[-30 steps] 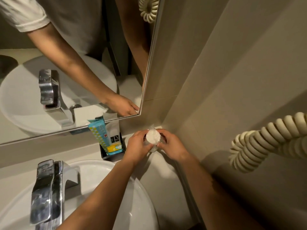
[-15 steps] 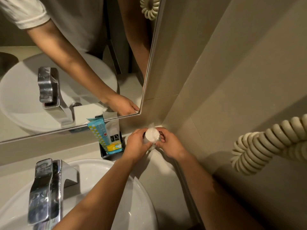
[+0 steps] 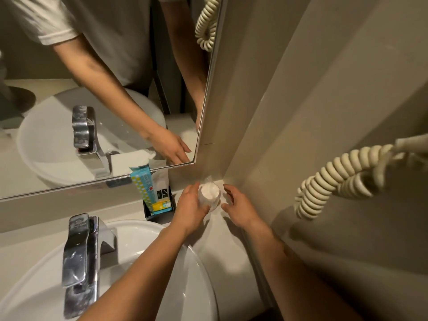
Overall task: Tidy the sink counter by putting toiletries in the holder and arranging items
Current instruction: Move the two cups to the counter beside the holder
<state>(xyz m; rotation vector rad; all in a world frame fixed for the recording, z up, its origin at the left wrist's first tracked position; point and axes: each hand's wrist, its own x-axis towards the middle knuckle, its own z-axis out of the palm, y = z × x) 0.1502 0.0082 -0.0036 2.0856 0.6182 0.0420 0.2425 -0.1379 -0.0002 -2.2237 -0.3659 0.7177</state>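
Observation:
A clear glass with a white paper cover (image 3: 209,193) stands in the counter's back right corner. My left hand (image 3: 192,206) is wrapped around its left side. My right hand (image 3: 237,205) hovers just right of the glass, fingers spread, not touching it. Left of the glass a black holder (image 3: 159,215) sits against the wall under the mirror. It holds a blue-and-yellow dotted packet (image 3: 144,186), a white sachet with a black label (image 3: 161,184) and a small yellow packet (image 3: 163,205).
A white basin (image 3: 185,286) with a chrome tap (image 3: 80,256) fills the lower left. A mirror (image 3: 104,89) covers the back wall. A cream coiled cord (image 3: 335,179) hangs from the tiled right wall. The beige counter (image 3: 227,246) runs along the right.
My right hand has let go of the glass and drawn slightly away to the right. My left hand still holds it in the corner.

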